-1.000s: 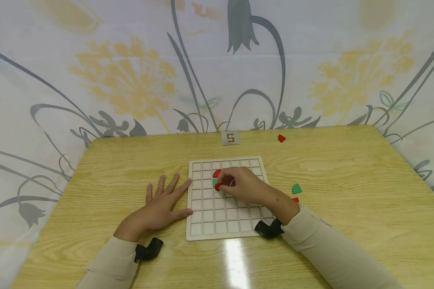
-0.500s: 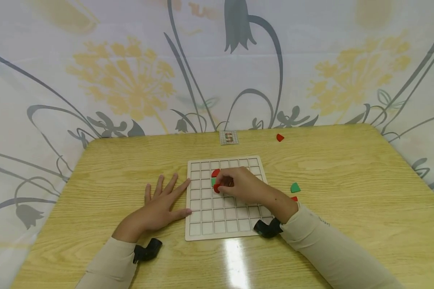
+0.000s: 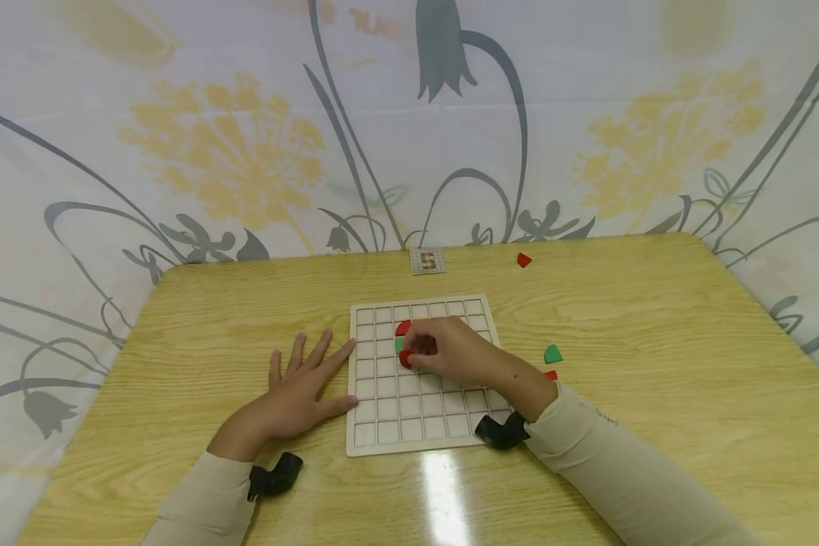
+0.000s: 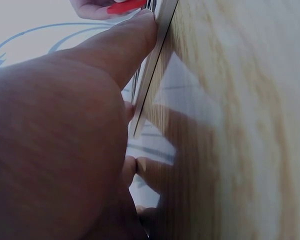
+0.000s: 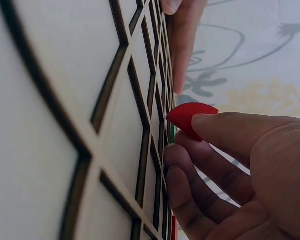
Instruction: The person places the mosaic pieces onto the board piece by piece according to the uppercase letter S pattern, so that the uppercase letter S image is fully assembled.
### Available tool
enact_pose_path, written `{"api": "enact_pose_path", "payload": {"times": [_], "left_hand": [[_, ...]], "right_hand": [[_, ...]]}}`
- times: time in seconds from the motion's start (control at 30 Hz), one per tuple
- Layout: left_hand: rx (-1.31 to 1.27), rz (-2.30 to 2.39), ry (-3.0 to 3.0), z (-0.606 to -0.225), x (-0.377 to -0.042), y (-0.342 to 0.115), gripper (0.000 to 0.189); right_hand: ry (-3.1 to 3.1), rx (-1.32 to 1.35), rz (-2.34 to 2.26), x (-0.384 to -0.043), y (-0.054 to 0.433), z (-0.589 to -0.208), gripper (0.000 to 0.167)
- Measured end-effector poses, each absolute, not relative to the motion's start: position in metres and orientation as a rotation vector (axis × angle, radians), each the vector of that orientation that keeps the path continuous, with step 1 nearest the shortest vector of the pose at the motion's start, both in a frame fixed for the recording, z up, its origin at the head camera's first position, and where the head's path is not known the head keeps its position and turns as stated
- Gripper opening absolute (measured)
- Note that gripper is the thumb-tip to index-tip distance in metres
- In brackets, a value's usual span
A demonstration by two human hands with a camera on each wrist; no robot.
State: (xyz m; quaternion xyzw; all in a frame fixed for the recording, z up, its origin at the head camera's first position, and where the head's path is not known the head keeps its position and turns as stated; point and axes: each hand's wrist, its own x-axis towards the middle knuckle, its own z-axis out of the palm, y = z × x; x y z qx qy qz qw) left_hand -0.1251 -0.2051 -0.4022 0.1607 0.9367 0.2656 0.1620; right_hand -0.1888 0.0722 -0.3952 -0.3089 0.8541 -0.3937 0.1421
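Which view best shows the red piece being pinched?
Right wrist: the red piece appears large, its curved edge visible. Head shows it small, partly covered; left wrist, only part, at the top.

The red piece [image 5: 182, 116] is a flat quarter-circle, pinched in the fingers of the right hand [image 3: 453, 350]. It is tilted to the face of the board [image 3: 410, 409], over the 3rd column from the left and just below the green piece [image 3: 400, 345] in the head view; whether it touches the board cannot be told. The board is pale, square and round-cornered, flat on the tabletop [image 3: 211, 318], its face divided into 7 columns and 7 rows.
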Motion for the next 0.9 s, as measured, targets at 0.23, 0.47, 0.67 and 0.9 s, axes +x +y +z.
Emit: {"api": "enact_pose_path", "payload": {"times": [0.23,0.47,0.67,0.9], "left_hand": [[0.458,0.754,2.685,-0.4025,-0.1239,-0.2056,0.082],[0.454,0.771,2.672,-0.4005,-0.1241,-0.2058,0.082],[0.462,0.751,2.681,-0.4005,-0.1247,-0.205,0.082],[0.467,0.745,2.687,-0.4017,-0.1258,-0.2046,0.082]], "right_hand": [[2.473,-0.934,-1.098,-0.1892,0.0712,-0.3937,0.012],[2.487,-1.029,-1.015,-0.1906,0.0715,-0.3945,0.024],[2.494,-1.11,-0.96,-0.1917,0.0718,-0.395,0.022],[2.508,-1.106,-0.932,-0.1917,0.0721,-0.394,0.021]]}}
